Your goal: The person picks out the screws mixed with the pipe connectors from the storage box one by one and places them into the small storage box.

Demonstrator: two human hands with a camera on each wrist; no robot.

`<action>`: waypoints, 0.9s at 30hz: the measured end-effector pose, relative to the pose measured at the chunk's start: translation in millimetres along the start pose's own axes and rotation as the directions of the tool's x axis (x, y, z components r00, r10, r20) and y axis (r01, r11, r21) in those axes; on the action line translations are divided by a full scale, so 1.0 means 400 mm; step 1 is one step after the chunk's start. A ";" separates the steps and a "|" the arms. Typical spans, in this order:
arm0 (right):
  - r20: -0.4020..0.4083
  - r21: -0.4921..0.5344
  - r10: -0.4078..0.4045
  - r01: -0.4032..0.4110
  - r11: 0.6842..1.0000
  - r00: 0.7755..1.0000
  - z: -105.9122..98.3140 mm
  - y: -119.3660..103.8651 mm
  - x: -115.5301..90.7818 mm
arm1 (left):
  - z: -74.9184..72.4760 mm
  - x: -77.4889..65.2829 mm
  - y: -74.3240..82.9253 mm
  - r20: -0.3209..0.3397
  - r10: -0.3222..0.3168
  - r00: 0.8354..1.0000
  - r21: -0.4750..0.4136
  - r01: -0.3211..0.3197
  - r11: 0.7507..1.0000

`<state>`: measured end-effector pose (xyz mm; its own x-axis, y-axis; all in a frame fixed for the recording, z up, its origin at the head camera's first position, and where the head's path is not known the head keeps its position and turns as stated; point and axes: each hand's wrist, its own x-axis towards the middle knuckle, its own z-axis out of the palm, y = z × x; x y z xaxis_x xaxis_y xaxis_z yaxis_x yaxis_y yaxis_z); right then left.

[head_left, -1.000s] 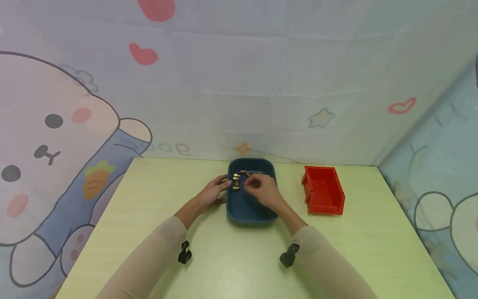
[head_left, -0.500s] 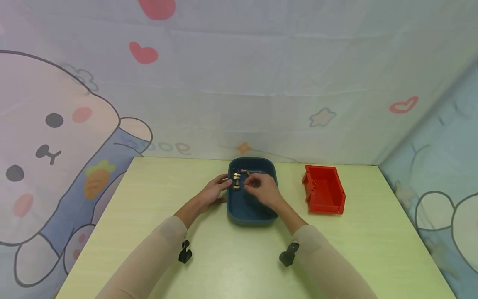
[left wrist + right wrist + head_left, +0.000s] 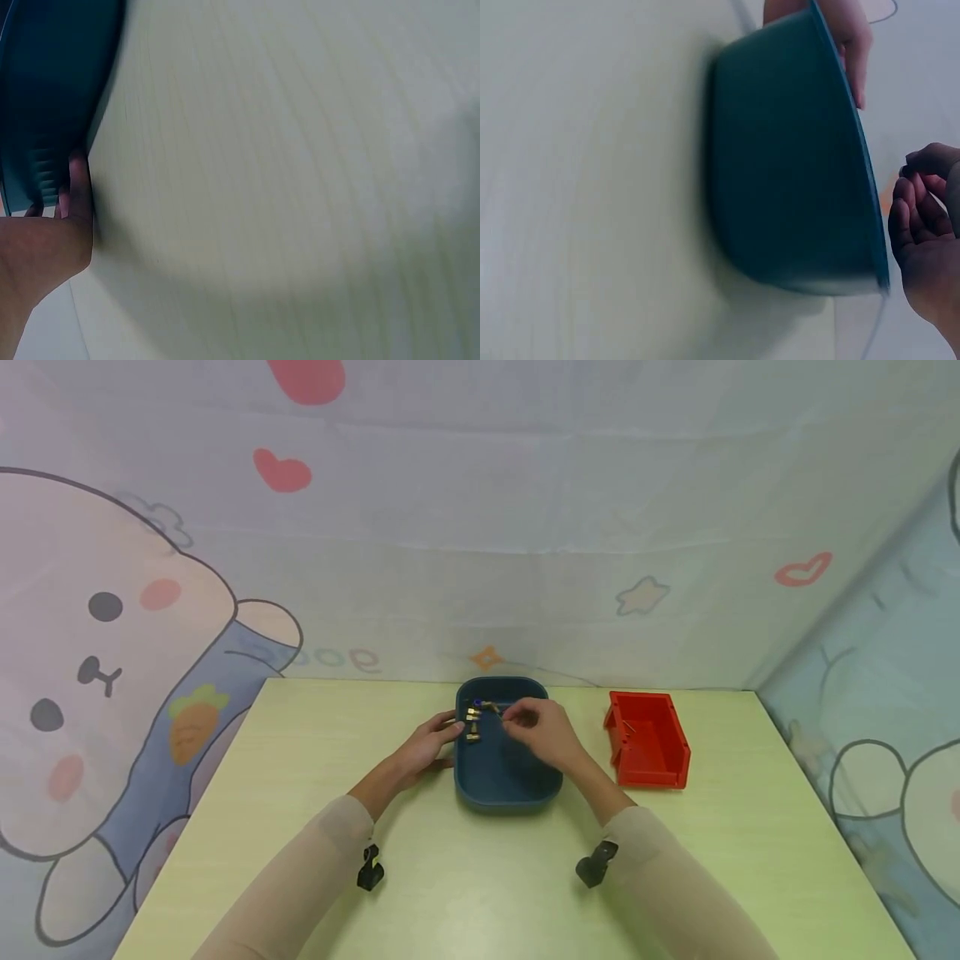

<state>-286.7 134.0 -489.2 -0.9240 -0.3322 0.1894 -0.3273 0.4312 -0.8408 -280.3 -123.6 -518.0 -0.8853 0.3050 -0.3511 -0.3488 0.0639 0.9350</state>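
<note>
My left hand holds the left side of a dark blue plastic bin, its thumb over the rim and its fingers against the outer wall. Inside, several small brass fittings lie along the left side, and a brass piece sits near a blue-ended one farther back. Over the bin's right half, my right hand pinches a tiny thin piece between thumb and index finger. In the right wrist view that small dark piece is mostly hidden by the fingertips, and I cannot tell its kind.
A red open-front parts bin stands to the right on the pale wood-grain table, with a thin metal piece in it. A printed cloth backdrop rises right behind the table's far edge.
My right hand has moved a little to the right and away from me, still pinching the tiny piece. The left hand and the blue bin stay about where they were.
</note>
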 end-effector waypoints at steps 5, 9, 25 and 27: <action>-0.010 -0.022 -0.007 0.007 1.000 1.000 -0.041 -0.002 -0.008 | -0.001 -0.001 0.000 0.002 0.005 1.000 -0.003 -0.005 1.000; -0.017 -0.040 0.000 -0.001 0.999 1.000 -0.070 -0.004 -0.018 | -0.001 0.002 -0.004 0.001 0.002 1.000 0.003 -0.002 1.000; -0.037 -0.082 0.041 -0.044 0.996 0.998 -0.164 0.016 -0.051 | 0.001 0.002 -0.002 0.001 0.008 1.000 0.002 -0.008 1.000; -0.040 -0.093 0.058 -0.061 0.994 0.998 -0.175 0.021 -0.053 | 0.002 0.002 -0.002 0.000 0.007 1.000 -0.001 -0.007 1.000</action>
<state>-283.7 203.3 -464.8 -0.9484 -0.2734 0.1605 -0.2873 0.5271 -0.7998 -280.5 -122.7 -519.0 -0.8877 0.3051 -0.3448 -0.3431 0.0611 0.9373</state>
